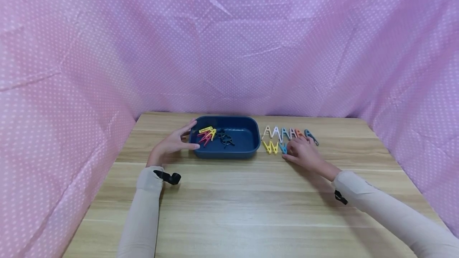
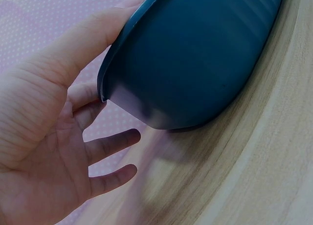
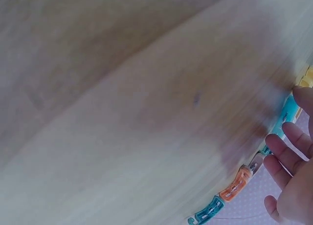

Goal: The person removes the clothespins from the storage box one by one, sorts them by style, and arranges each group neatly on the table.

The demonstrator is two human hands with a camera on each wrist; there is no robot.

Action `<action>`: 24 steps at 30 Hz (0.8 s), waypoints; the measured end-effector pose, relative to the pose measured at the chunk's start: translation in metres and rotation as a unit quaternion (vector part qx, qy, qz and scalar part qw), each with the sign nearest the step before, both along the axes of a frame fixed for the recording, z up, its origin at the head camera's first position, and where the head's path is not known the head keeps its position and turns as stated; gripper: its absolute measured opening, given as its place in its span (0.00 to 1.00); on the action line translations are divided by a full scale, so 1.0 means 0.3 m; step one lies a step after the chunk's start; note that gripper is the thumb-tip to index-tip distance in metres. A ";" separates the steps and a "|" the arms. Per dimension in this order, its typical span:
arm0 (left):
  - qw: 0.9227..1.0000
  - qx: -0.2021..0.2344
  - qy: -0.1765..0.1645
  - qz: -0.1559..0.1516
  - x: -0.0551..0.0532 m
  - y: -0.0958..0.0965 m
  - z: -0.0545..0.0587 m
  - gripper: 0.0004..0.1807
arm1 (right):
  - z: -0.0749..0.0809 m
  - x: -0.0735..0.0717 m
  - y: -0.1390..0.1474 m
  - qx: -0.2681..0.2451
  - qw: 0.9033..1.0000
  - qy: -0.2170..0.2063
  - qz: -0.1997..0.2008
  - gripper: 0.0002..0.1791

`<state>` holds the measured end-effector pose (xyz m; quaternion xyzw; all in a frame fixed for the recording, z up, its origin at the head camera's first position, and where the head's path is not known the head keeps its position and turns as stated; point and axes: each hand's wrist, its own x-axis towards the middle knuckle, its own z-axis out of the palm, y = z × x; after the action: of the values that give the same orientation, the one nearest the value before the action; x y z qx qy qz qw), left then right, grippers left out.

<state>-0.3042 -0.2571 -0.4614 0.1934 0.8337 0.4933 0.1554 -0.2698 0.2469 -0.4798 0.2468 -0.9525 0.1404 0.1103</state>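
A dark blue plastic basin [image 1: 229, 155] stands on the table with several clothespins inside. At its left end my left hand [image 1: 174, 141] holds the rim, thumb over the edge and fingers outside; in the left wrist view, the lower fingers of that hand [image 2: 54, 151] are spread away from the wall. My right hand [image 1: 305, 152] is at the clothespins right of the basin. Its thumb and forefinger pinch a blue clothespin [image 1: 283, 148], partly hidden by the hand. Beside that are two yellow clothespins [image 1: 267, 147]. The right wrist view shows the blue clothespin [image 3: 287, 113] between thumb and forefinger.
Behind the hand runs a row of clothespins: cream [image 1: 267, 131], white [image 1: 275, 132], blue [image 1: 285, 132], pale pink, orange [image 1: 299, 133] and dark blue [image 1: 311, 137]. Yellow and red clothespins [image 1: 205, 138] and dark green clips [image 1: 226, 140] lie in the basin. Pink dotted cloth [image 1: 244, 51] surrounds the wooden table [image 1: 229, 210].
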 end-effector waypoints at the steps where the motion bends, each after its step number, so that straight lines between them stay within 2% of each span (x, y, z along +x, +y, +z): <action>1: 1.000 -0.001 0.001 0.000 0.000 -0.001 0.000 0.54 | 0.001 -0.001 -0.001 0.000 1.000 0.000 0.001 0.14; 14: 1.000 -0.005 0.002 0.001 0.006 0.001 0.006 0.54 | 0.033 -0.008 -0.022 -0.003 1.000 -0.012 -0.008 0.21; 18: 1.000 -0.003 0.000 0.004 0.004 -0.004 0.001 0.54 | 0.034 -0.016 -0.039 -0.006 1.000 -0.001 0.003 0.20; 24: 1.000 -0.005 0.005 0.003 0.003 -0.004 0.002 0.55 | 0.044 -0.029 -0.077 -0.037 0.999 0.017 0.019 0.17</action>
<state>-0.3034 -0.2585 -0.4609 0.1922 0.8375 0.4886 0.1511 -0.2785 0.2239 -0.4667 0.2627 -0.9399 0.1729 0.1330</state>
